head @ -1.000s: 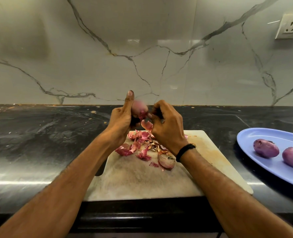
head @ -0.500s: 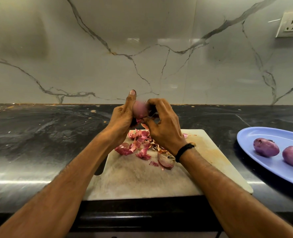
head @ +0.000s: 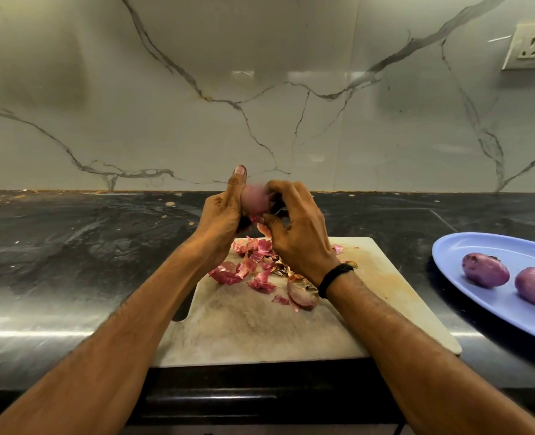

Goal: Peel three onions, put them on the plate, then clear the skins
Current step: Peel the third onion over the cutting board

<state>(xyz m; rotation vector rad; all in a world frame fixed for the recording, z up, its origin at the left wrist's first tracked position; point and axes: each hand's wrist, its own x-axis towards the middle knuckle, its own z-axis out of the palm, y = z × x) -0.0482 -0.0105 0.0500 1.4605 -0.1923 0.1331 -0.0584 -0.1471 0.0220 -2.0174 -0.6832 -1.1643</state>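
The left hand [head: 220, 219] grips an onion [head: 253, 200] above the far edge of the board [head: 260, 334], fingers wrapped round its left side and the thumb pointing straight up. The right hand [head: 297, 233] meets it from the other side, fingers curled over the onion's right side, with the thumb pressed at its underside, where a strip of pink skin hangs down. The onion itself is blurred, so how much skin it keeps cannot be told. Under the hands, a loose heap of skins [head: 253, 265] lies on the far half of the board, with one larger curved piece nearest the right wrist, which wears a black band [head: 333, 277]. The board sits on a dark worktop [head: 71, 246]. To the right, well apart from the hands, a blue plate [head: 467, 246] carries two peeled onions [head: 485, 270], side by side, close but not touching. A wall socket [head: 529, 45] shows at the upper right of the marble backsplash.
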